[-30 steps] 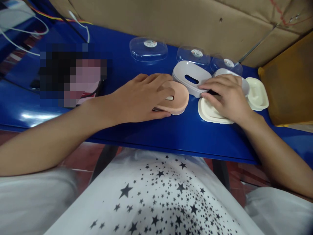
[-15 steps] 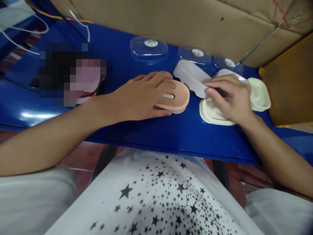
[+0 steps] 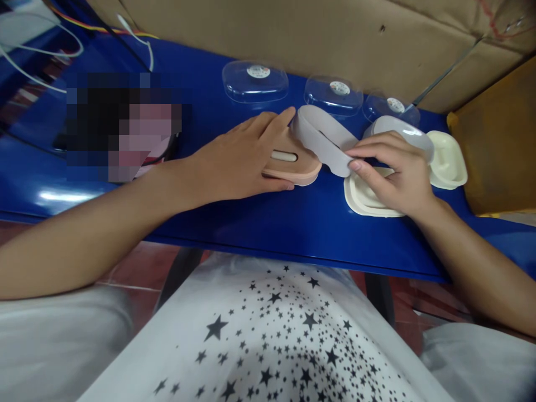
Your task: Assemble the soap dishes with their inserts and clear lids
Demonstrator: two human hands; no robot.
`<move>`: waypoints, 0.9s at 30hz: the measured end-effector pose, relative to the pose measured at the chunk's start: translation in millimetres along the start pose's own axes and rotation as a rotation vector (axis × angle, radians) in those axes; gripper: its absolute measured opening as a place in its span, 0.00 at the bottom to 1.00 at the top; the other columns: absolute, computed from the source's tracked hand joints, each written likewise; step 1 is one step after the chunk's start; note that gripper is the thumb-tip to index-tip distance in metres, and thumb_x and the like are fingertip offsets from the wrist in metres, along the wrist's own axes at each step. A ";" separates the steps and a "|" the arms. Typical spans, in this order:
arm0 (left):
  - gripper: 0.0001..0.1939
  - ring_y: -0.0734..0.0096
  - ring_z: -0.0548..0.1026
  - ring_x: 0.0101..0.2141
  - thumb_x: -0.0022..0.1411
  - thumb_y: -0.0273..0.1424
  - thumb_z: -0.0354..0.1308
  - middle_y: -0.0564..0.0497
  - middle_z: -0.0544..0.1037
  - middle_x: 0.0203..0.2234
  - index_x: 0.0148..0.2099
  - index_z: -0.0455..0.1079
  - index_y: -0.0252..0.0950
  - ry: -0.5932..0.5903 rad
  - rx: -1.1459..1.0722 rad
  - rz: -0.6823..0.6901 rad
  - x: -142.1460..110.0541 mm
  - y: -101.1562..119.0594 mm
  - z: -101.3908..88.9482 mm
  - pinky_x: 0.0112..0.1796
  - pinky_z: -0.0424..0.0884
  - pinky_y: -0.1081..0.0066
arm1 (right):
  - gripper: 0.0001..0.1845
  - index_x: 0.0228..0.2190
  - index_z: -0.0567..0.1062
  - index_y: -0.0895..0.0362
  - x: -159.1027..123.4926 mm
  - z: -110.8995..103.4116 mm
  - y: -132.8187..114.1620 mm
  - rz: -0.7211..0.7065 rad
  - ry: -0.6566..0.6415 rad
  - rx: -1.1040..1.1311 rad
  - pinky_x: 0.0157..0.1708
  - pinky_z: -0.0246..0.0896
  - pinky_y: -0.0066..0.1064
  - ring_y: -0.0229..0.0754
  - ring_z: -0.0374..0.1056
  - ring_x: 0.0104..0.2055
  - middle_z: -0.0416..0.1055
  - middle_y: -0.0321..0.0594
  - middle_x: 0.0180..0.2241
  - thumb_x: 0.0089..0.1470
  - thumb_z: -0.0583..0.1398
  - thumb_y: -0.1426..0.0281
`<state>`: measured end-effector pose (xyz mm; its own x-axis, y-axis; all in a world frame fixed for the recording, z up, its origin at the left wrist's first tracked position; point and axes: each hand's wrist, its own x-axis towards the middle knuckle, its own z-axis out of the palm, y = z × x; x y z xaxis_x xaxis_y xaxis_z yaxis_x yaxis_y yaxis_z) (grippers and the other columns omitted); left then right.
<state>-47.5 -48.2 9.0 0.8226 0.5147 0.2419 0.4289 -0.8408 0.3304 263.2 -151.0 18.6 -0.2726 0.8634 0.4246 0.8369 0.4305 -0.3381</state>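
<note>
My left hand [image 3: 243, 159] lies over a peach soap dish [image 3: 304, 164] on the blue table, thumb along its front edge and fingers over its left side. A cream bar shows through the slot in its top. One finger of this hand reaches to the left end of a grey slotted soap dish tray [image 3: 322, 134]. My right hand [image 3: 391, 173] pinches that tray at its right end between thumb and fingers, holding it tilted beside the peach dish. Beneath my right hand sits a cream soap dish base [image 3: 360, 195], partly hidden.
Three clear lids [image 3: 255, 84] with round stickers lie along the back. Another pale grey dish part [image 3: 402, 131] and a cream base [image 3: 448, 162] lie at the right, near a yellow-brown box [image 3: 498, 139]. Cardboard [image 3: 293, 33] stands behind. Cables [image 3: 138, 42] and a blurred-out item are at the left.
My right hand has lifted and tilted the grey tray, then moved it left toward the peach dish. A finger of my left hand has stretched out to the tray's left end.
</note>
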 end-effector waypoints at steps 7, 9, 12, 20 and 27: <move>0.64 0.26 0.65 0.69 0.68 0.54 0.68 0.24 0.60 0.73 0.83 0.29 0.34 -0.051 0.019 -0.061 2.4 3.3 -3.9 0.63 0.67 0.31 | 0.11 0.49 0.84 0.44 1.4 1.9 1.7 -0.166 0.047 0.066 0.54 0.73 0.57 0.56 0.81 0.51 0.85 0.39 0.49 0.70 0.63 0.61; 0.60 0.32 0.62 0.71 0.72 0.54 0.64 0.26 0.54 0.75 0.83 0.27 0.36 -0.023 -0.019 0.019 2.3 4.2 -5.4 0.67 0.64 0.33 | 0.11 0.51 0.83 0.45 1.7 2.2 1.9 -0.232 0.053 0.066 0.54 0.74 0.55 0.54 0.81 0.51 0.85 0.39 0.49 0.70 0.64 0.64; 0.52 0.38 0.60 0.73 0.76 0.55 0.56 0.30 0.46 0.78 0.83 0.30 0.38 0.001 -0.072 0.133 2.0 6.0 -7.5 0.70 0.60 0.35 | 0.12 0.53 0.81 0.47 1.3 1.5 0.8 -0.290 0.024 0.049 0.54 0.74 0.54 0.53 0.80 0.52 0.85 0.40 0.50 0.71 0.63 0.66; 0.37 0.40 0.57 0.75 0.77 0.50 0.59 0.30 0.48 0.77 0.75 0.54 0.35 -0.021 -0.028 0.109 3.4 10.9 -7.0 0.70 0.64 0.37 | 0.14 0.52 0.82 0.40 -0.4 -6.7 -8.4 -0.175 -0.094 -0.013 0.58 0.72 0.59 0.57 0.78 0.56 0.83 0.36 0.53 0.73 0.59 0.60; 0.40 0.37 0.57 0.76 0.75 0.61 0.52 0.22 0.50 0.75 0.68 0.58 0.30 -0.001 -0.036 0.127 3.3 12.0 -6.8 0.65 0.71 0.39 | 0.16 0.54 0.81 0.37 -3.2 -6.5 -13.1 -0.152 -0.158 -0.021 0.59 0.72 0.61 0.58 0.78 0.58 0.82 0.33 0.56 0.73 0.57 0.59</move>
<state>-42.1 -55.4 20.0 0.8698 0.4039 0.2834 0.3071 -0.8927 0.3297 256.2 -161.1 27.2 -0.4665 0.8200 0.3317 0.7895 0.5551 -0.2618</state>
